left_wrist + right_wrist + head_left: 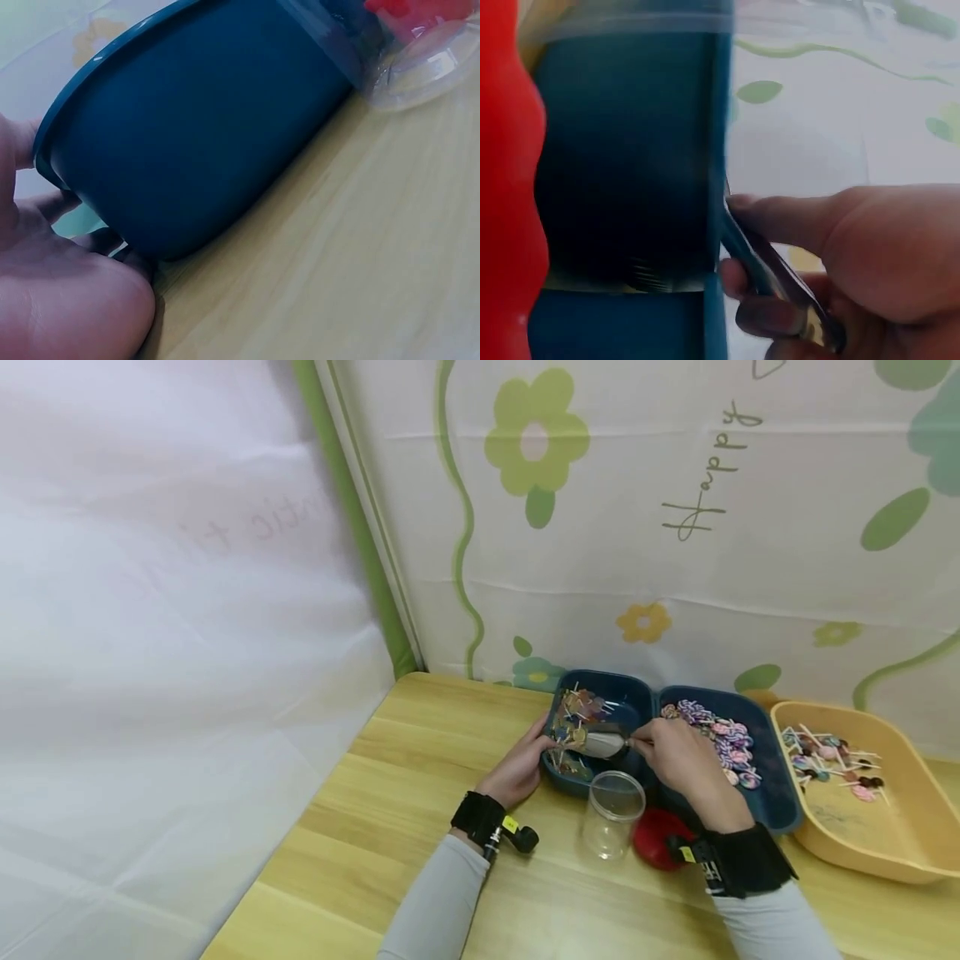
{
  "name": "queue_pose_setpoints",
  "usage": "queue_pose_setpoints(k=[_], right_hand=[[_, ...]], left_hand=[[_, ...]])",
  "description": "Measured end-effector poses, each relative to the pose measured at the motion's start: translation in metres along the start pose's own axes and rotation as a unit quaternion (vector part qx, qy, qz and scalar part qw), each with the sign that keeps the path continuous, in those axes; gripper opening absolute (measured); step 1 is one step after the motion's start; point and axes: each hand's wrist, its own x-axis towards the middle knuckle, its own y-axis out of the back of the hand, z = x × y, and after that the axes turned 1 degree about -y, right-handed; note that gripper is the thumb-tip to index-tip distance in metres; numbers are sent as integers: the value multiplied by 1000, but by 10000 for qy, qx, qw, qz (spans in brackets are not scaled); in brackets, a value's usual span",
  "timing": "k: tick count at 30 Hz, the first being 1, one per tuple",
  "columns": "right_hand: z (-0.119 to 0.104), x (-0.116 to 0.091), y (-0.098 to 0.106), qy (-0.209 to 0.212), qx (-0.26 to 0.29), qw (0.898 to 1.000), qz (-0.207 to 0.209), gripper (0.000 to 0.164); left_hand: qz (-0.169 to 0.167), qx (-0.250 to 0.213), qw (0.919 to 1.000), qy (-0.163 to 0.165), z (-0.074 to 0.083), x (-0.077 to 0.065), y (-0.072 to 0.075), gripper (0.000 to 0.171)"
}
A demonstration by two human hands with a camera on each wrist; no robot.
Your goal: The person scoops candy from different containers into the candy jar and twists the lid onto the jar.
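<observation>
In the head view my right hand [684,762] grips the handle of a metal scoop [604,744]. The scoop's bowl is down in the left compartment of a dark blue two-part tray [643,693], against wrapped lollipops [581,703]. The right wrist view shows the scoop's handle [784,281] between thumb and fingers. My left hand [517,770] holds the tray's left side, thumb over the rim and fingers along the outer wall [172,142]. A clear jar [611,827], mouth up and lidless, stands in front of the tray.
Beside the jar lies a red lid [654,839], partly behind the right wrist's strap. Swirl lollipops [733,745] fill part of the tray's right compartment. A yellow bin [885,839] with loose lollipops [821,752] stands at the right. A printed curtain [570,568] hangs behind the table.
</observation>
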Motion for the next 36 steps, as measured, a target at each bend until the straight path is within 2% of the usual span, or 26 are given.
queue_pose_setpoints(k=[8,13,18,25,28,31,36], right_hand=[[11,-1,1,538,902,9941,-288,18],[19,-1,3,484,1250,9904,-349,21],[29,-6,9,505,1567,9863,-89,20],[38,-23,40,799,2078,9748,117,21],[41,-33,57,744,2183,9728,210,22],[42,-45,73,671,2150,9742,169,22],[44,-66,97,706,1782,9815,-24,24]], left_hand=[[153,-58,9999,-20,-2,2,-2,74],[86,-176,9998,-4,0,2,-1,72],[124,-138,9998,27,-1,2,-1,71],[-136,-222,9996,-130,-1,4,2,70],[-186,-195,9995,-175,0,4,3,70],[-152,-172,9996,-146,1,4,4,70],[-110,-304,9994,-88,3,5,4,71]])
